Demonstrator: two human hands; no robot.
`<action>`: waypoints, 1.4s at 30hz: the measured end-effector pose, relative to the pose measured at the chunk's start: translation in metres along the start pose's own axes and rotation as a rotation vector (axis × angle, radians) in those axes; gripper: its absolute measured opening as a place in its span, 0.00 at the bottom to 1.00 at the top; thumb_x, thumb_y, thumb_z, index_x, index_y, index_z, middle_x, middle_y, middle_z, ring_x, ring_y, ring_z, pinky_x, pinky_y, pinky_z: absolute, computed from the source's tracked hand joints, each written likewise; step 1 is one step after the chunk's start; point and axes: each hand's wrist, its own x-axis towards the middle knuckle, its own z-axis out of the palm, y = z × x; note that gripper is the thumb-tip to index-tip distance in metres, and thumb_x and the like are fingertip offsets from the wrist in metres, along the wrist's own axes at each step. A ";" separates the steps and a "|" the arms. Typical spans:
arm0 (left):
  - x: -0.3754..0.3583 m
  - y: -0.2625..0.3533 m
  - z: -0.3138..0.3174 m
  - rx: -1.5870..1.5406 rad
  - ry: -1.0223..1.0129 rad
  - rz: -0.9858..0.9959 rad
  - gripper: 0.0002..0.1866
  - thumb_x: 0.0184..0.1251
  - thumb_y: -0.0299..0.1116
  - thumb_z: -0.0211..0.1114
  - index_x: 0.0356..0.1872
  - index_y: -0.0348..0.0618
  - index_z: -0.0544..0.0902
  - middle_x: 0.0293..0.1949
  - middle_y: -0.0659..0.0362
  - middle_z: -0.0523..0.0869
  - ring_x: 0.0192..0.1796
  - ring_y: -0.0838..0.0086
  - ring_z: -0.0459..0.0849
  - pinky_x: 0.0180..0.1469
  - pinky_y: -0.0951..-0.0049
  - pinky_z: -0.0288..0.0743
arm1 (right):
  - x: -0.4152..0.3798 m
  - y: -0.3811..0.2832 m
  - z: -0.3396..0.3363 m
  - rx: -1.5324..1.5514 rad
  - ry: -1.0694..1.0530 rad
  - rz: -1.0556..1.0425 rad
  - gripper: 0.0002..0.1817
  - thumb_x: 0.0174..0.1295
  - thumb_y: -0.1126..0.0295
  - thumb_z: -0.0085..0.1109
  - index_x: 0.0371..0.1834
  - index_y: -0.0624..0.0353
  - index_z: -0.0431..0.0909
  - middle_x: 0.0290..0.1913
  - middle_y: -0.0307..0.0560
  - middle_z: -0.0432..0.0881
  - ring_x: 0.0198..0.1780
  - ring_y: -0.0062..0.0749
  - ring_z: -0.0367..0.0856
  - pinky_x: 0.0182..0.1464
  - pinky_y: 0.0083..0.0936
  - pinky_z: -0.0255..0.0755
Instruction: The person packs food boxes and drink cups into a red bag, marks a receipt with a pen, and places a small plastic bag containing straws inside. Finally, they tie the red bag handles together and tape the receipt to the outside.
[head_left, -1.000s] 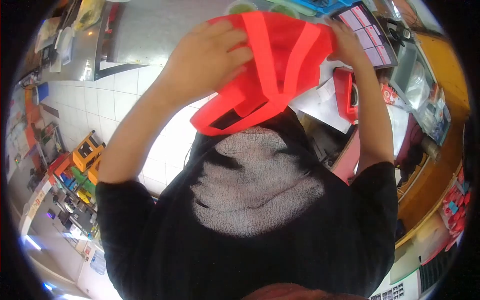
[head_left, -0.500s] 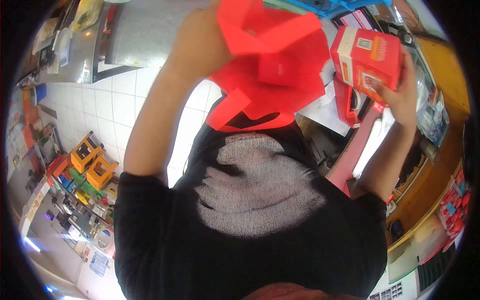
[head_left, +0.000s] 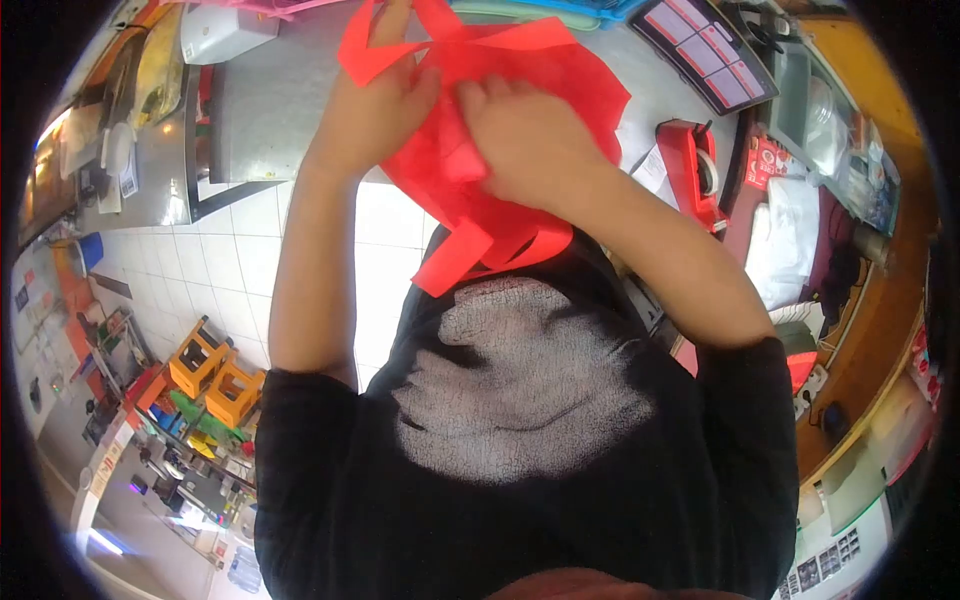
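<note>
A red fabric bag point(head_left: 560, 80) with strap handles hangs over the edge of the metal counter, in front of my black shirt. My left hand point(head_left: 375, 115) grips the bag's left side near a handle, its thumb against the red cloth. From the right, my right hand point(head_left: 530, 140) reaches across the bag's opening with bent fingers pressed on a fold of the red fabric. The inside of the bag is hidden behind my hands and the cloth.
On the right stand a red tape dispenser point(head_left: 695, 175), a tablet-like screen point(head_left: 705, 55) and white plastic bags point(head_left: 785, 240). The metal counter point(head_left: 270, 100) lies ahead to the left. Orange stools point(head_left: 235, 390) stand on the white tiled floor point(head_left: 245, 220) at left.
My right hand has moved left from the counter side to the bag. The red box it held is out of sight. My left hand has shifted slightly down the bag's side.
</note>
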 end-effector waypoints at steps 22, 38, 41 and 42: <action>-0.016 -0.010 -0.003 -0.121 0.144 0.392 0.27 0.55 0.21 0.68 0.60 0.38 0.80 0.60 0.49 0.83 0.62 0.54 0.81 0.61 0.62 0.75 | -0.048 0.024 -0.023 -0.584 -0.589 -0.017 0.13 0.64 0.62 0.59 0.47 0.51 0.87 0.48 0.43 0.87 0.58 0.39 0.80 0.71 0.51 0.59; -0.019 0.003 -0.003 -0.130 -0.167 0.580 0.17 0.58 0.35 0.69 0.46 0.36 0.80 0.50 0.51 0.85 0.52 0.60 0.84 0.68 0.57 0.67 | -0.108 -0.041 -0.009 0.271 0.438 -0.172 0.16 0.47 0.73 0.69 0.43 0.52 0.85 0.40 0.42 0.85 0.47 0.42 0.81 0.56 0.41 0.71; -0.005 0.003 -0.037 -0.857 -0.059 0.388 0.12 0.68 0.30 0.65 0.49 0.38 0.79 0.47 0.57 0.83 0.47 0.75 0.83 0.54 0.70 0.75 | -0.117 -0.049 -0.053 0.565 0.676 0.001 0.12 0.48 0.75 0.68 0.38 0.55 0.84 0.39 0.46 0.85 0.45 0.47 0.82 0.52 0.38 0.73; 0.003 0.022 -0.062 -0.739 -0.141 0.321 0.16 0.66 0.28 0.66 0.53 0.38 0.77 0.47 0.57 0.83 0.49 0.74 0.83 0.56 0.70 0.74 | -0.119 -0.054 -0.064 0.634 0.714 0.071 0.12 0.49 0.75 0.68 0.38 0.55 0.84 0.39 0.47 0.85 0.45 0.48 0.82 0.51 0.38 0.73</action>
